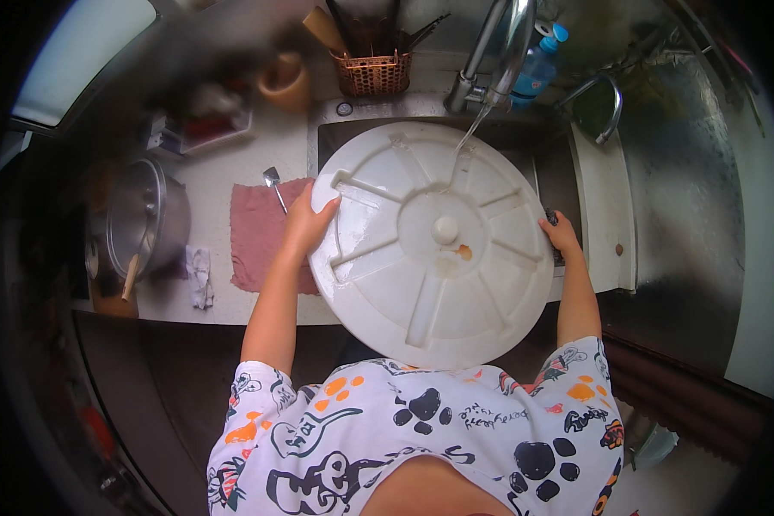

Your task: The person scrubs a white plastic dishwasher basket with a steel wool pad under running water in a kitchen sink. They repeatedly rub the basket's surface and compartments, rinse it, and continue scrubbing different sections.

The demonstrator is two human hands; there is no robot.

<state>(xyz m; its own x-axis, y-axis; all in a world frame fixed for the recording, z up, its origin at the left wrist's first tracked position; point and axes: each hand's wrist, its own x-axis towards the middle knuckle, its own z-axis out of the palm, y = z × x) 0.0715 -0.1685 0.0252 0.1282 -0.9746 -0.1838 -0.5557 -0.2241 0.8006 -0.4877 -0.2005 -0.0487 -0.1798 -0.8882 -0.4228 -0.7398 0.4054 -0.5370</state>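
A large round white plastic lid (374, 238) with raised ribs and a central knob spans the space between my hands, over the sink (558, 168). At its left rim, my left hand (311, 222) grips with the thumb on top. My right hand (562, 233) holds the opposite rim, and a dark scouring pad (551, 217) shows by its fingers. From the chrome faucet (474, 87) a stream of water falls on the lid's far part. A brownish stain (465, 252) lies near the knob. The lid's near edge reaches my shirt.
Left of the sink, a metal spatula (273, 180) lies on a pink cloth (258, 238). Further left are a metal pot (168, 219) and a crumpled white cloth (200, 274). Behind the sink stand a utensil basket (371, 74) and a blue bottle (534, 74). A smaller curved tap (613, 106) rises at right.
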